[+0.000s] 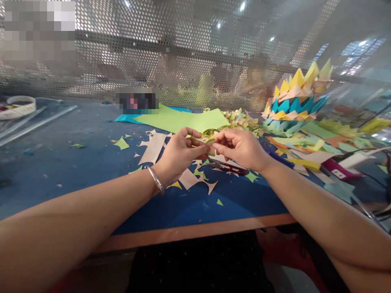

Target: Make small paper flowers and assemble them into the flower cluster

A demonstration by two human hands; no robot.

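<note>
Between my two hands, over the middle of the table, is a small green paper piece [210, 142]. My left hand [187, 149] pinches its left side with thumb and fingers; a silver bangle [155, 180] circles that wrist. On its right side, my right hand [240, 147] pinches it too. My fingers hide part of the paper. Just below lie pale pink paper offcuts [188, 179] and a dark red tool [233, 169], whose kind I cannot make out. Behind my hands rests a large light green paper sheet [186, 120] beside a pile of small cut paper pieces [242, 122].
A layered crown-like stack of folded paper points [295, 97] stands at the right back. Paper strips [302, 152], a magenta power strip [342, 171] and cables lie at right. A white tape ring [21, 106] sits far left. A perforated metal screen [189, 53] closes the back.
</note>
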